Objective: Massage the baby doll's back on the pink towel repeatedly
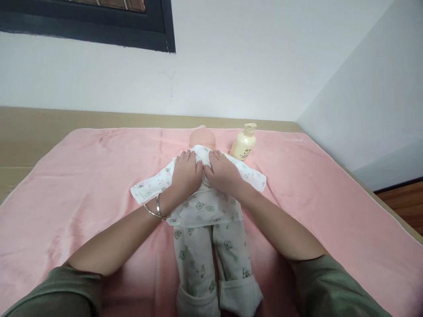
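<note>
A baby doll [202, 137] lies stretched out on a pink blanket, its bald head pointing away from me. It wears a white long-sleeved top [208, 207] and matching white trousers [194, 251] printed with small green animals. My left hand [187, 174] rests flat on the left of the doll's upper body, fingers extended toward its shoulder. Mirroring it on the right side, my right hand [223, 172] lies flat, with the two thumbs close together over the middle. Neither hand holds anything. The doll's own hands are hidden inside the sleeves.
A cream pump bottle [243, 144] stands by the doll's head, to the right. The pink blanket [99, 176] covers most of a wooden surface [33, 127] set against a white wall [238, 61]. A dark-framed window [82, 28] is at upper left.
</note>
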Demonstrator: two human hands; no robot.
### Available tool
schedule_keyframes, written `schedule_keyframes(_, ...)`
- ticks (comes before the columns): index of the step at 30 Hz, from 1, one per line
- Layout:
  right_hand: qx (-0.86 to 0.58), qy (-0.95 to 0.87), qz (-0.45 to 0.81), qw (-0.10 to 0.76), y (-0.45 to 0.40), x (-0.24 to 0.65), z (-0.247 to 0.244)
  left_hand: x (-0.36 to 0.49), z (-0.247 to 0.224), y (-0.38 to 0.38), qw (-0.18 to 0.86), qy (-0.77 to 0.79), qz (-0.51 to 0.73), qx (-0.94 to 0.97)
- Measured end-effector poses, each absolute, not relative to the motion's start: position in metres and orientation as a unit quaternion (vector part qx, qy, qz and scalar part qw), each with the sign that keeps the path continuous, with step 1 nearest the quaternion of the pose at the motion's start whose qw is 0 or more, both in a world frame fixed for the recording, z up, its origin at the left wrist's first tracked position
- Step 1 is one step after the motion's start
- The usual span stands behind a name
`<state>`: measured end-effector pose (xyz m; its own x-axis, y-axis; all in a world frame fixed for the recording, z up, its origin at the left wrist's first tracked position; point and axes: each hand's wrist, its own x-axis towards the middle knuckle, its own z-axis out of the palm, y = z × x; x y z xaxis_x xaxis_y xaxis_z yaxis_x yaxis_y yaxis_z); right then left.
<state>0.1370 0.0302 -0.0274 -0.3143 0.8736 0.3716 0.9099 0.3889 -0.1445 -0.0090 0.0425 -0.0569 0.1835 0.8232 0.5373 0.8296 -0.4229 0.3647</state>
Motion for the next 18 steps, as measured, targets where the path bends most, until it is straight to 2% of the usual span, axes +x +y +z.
schedule_keyframes(4, -0.534, -0.817, 0.02, 0.215, 0.053, 0.151, -0.025, -0.002, -0.057, 0.021, 0.056, -0.492, -0.353, -0.794)
schedule_keyframes(8, -0.548, -0.81, -0.011, 0.207, 0.048, 0.149, -0.026, -0.002, -0.056, 0.014, 0.086, -0.451, -0.359, -0.812)
schedule_keyframes(14, -0.528, -0.811, -0.15, 0.202, 0.006, 0.126, -0.037, -0.016, -0.055, 0.042, 0.004, -0.494, -0.361, -0.791)
schedule_keyframes(18, -0.526, -0.817, -0.091, 0.218, 0.019, 0.131, -0.035, -0.012, -0.06, 0.042, 0.008, -0.504, -0.383, -0.775)
